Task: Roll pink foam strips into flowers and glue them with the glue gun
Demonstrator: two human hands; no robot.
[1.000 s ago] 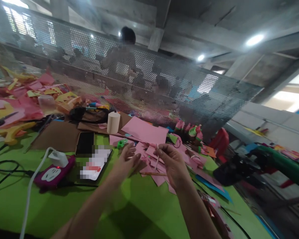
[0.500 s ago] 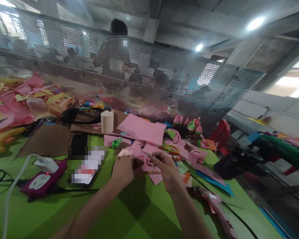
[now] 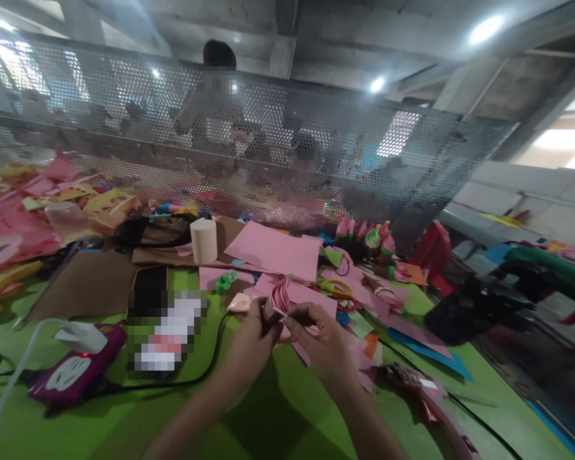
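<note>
A pink swirled paper piece [image 3: 280, 294], with a small green bit at its top, stands up between my two hands. My left hand [image 3: 256, 335] is closed around its lower end. Beside it, my right hand [image 3: 321, 332] pinches a thin pale paper strip [image 3: 280, 312] against the base of the swirl; its far end is hidden by fingers. Pink paper sheets [image 3: 301, 291] lie behind the hands. Close to my left hand is a pale pink lump [image 3: 240, 303], its kind unclear. Green-tipped pink paper swirls [image 3: 374, 236] stand at the back right.
A pink glue gun [image 3: 436, 399] lies to the right with its cord. Scissors [image 3: 335, 287] rest among the scraps. A phone [image 3: 149, 287], a purple power strip [image 3: 74, 370] and a cream cylinder [image 3: 204, 241] are on the left. A perforated metal screen [image 3: 278, 134] bounds the table.
The pink swirl has come upright between my hands, and its strip now lies at the base. My right hand has shifted down and turned in toward my left hand. The view has moved slightly.
</note>
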